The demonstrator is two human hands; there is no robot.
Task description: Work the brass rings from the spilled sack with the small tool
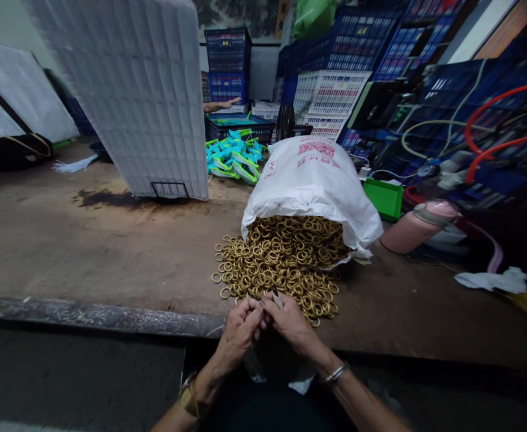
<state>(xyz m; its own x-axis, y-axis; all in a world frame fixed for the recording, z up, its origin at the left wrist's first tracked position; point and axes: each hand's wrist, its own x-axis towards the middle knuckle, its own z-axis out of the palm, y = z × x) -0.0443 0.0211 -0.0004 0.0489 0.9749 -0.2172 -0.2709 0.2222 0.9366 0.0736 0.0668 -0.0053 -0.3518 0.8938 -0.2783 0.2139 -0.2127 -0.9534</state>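
Observation:
Many brass-coloured rings (277,264) spill from the mouth of a white woven sack (308,180) onto the wooden table. At the table's front edge, just before this pile, my two hands meet with fingertips together. My left hand (239,330) is closed in a pinch; what sits between its fingers is too small to make out. Closed too, my right hand (293,324) has a small pale tool with a dark tip (277,298) sticking up between thumb and fingers. The tool's lower part is hidden by the hand.
A tall white ribbed panel (141,96) stands in a black wire stand (170,191) at left. Turquoise and green pieces (234,156) lie behind the sack. A pink bottle (419,227) and green tray (383,199) are at right. Blue crates (227,66) and another person's hand (227,104) show behind.

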